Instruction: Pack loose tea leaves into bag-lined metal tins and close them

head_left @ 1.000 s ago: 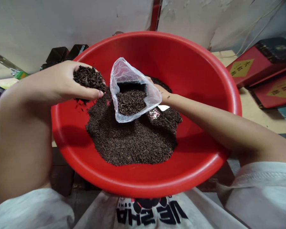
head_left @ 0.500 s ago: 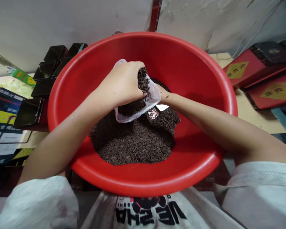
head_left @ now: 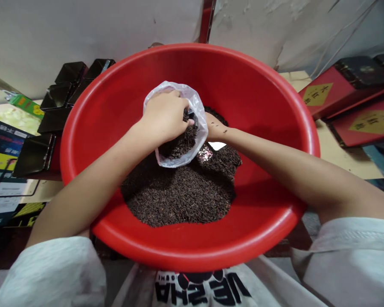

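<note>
Red basin (head_left: 275, 106) is holding loose tea (head_left: 179, 196); bag (head_left: 196, 106) is sitting mid-basin. Left hand (head_left: 164, 115) is cupping tea inside it. Right hand (head_left: 213, 128), mostly hidden, is probably pinching the rim. Keep mouth wide, drop low.

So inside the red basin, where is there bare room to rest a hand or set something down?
Bare red wall of the basin runs between the tea heap and the rim at far right, and at left behind the left forearm. The middle is crowded: left hand sits in the plastic bag, with the right hand behind it.
</note>
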Tool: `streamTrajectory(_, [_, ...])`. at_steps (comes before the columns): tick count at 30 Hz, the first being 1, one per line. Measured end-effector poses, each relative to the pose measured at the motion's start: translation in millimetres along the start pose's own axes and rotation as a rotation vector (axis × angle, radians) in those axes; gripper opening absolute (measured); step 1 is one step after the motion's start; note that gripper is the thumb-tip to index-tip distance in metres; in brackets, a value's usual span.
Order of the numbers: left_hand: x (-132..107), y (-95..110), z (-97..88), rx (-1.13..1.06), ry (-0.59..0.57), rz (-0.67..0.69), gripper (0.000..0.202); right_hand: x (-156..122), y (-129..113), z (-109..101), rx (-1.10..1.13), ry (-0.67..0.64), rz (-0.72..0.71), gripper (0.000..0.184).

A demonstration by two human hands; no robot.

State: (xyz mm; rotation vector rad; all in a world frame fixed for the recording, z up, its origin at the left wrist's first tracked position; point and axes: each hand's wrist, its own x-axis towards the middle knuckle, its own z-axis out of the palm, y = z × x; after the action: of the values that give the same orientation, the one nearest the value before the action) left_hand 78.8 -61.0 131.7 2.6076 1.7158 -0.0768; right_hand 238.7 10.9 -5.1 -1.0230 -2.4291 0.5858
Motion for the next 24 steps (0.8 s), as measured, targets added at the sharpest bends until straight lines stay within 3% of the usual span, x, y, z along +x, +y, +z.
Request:
streamTrajectory(3, [7.3,-12.0,-6.7,-0.124,-0.022,0.067,0.062,-1.0,0.5,-0.1,0.041,0.053,0.048,0.107])
streamTrajectory(5, [8.5,-19.2,-15.1,-0.236,-0.016,0.049,0.057,-0.1,3.0,-0.3,0.131,0.075,0.083,0.107])
streamTrajectory(7, [6.1,-23.9,-25.3,-0.323,0.032,0.044,0.048,2.0,4.8,-1.4,0.265,0.103,0.091,0.108])
streamTrajectory(10, [-0.8,-27.9,-36.5,-0.393,0.172,0.079,0.056,5.4,1.3,-4.9,0.536,0.141,0.17,0.114])
streamTrajectory(13, [-4.1,-34.6,-36.0,-0.343,0.279,0.104,0.064,6.9,-8.7,-8.2,0.776,0.202,0.334,0.109])
streamTrajectory(16, [-1.7,-46.6,-28.4,-0.284,0.243,0.071,0.046,6.7,-17.3,-9.8,0.91,0.226,0.442,0.095])
streamTrajectory(20, [0.4,-56.9,-22.9,-0.286,0.257,-0.002,0.031,5.0,-19.7,-10.5,0.845,0.088,0.422,0.088])
streamTrajectory(24, [-3.3,-52.1,-24.8,-0.217,0.346,-0.023,0.029,3.2,-17.5,-8.1,0.664,0.028,0.297,0.098])
